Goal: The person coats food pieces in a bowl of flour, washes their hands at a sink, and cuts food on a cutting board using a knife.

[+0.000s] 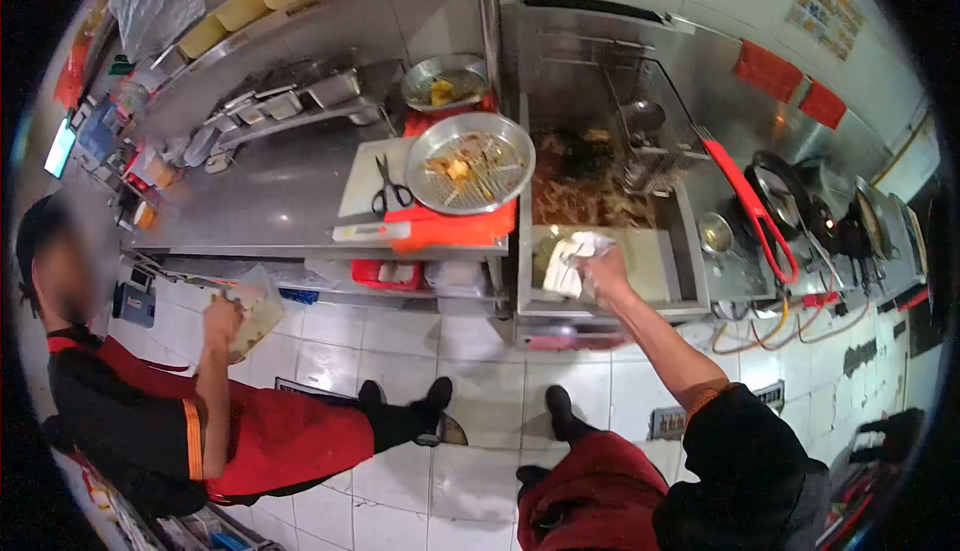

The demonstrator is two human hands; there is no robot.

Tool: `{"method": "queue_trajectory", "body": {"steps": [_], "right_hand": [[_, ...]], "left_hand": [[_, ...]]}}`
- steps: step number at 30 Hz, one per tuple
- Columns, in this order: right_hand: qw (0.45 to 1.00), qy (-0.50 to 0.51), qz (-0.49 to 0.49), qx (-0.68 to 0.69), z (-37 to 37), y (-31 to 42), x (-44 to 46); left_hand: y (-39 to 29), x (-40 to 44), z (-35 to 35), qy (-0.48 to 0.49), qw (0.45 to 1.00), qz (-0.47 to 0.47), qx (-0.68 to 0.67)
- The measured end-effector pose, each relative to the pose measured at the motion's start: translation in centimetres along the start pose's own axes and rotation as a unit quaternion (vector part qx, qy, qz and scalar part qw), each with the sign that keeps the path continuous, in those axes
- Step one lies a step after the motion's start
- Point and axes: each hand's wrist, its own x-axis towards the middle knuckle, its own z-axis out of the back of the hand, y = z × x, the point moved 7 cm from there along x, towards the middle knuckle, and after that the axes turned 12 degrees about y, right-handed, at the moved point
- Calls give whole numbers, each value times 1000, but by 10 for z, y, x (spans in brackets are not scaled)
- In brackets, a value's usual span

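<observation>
My right hand (605,276) is closed around a crumpled white cloth (575,259). It is over the flat front ledge (645,256) of a deep fryer. Behind the ledge, dark brown oil (590,196) fills the fryer, with foam and bits on its surface. A wire fryer basket (655,121) with a red handle (755,211) rests on the fryer's right side, and a ladle (642,116) lies by the basket. My left hand is out of view.
On the left counter stand a round metal tray with fried bits (470,163), black scissors (388,189) and an orange cloth (455,229). A co-worker (130,381) at left holds a clear plastic container (262,316). Pans (780,191) sit on the stove at right.
</observation>
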Motion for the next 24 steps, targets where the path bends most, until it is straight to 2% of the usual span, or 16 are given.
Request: {"method": "queue_trajectory", "body": {"steps": [1,2,3,5,7,8,9,11,13,15,17,19,21,22,24], "right_hand": [[999,16,47,-6,19,-18,41],[978,-51,51,-195,37,-15,71],[924,-94,162,-333,57,-29,113],[883,-114,238,-387,70,-43,174],[805,-161,258,-510,63,-35,195],[803,-188,265,-500,59,-37,202],[816,-73,139,-556,52,-41,209],[775,-63,143,-612,64,-77,241],[771,-3,97,-629,70,-92,260],[759,-77,254,-594,56,-68,233],[804,-40,104,-584,52,-47,219],[811,-51,76,-578,55,-30,184],[781,-100,187,-587,60,-12,143],[812,-114,240,-520,46,23,95],[857,-88,230,-453,44,42,26]], "left_hand": [[-10,18,-4,-7,1000,-5,-3],[-20,36,-8,-14,1000,-9,-3],[-29,52,-10,-21,1000,-14,-5],[-40,81,-11,-39,999,-20,-2],[-49,103,-12,-58,998,-23,0],[-50,110,-11,-64,998,-23,2],[-54,120,-9,-67,997,-28,-2],[-57,132,-10,-70,997,-33,-5],[-56,142,-9,-69,997,-39,-7],[-52,142,-7,-69,997,-42,-9],[-42,132,-7,-62,997,-42,-4],[-16,109,-6,-45,998,-37,2],[27,68,-5,-29,999,-17,10],[55,47,-4,-21,1000,-4,12],[123,-9,-1,-5,999,37,15]]}}
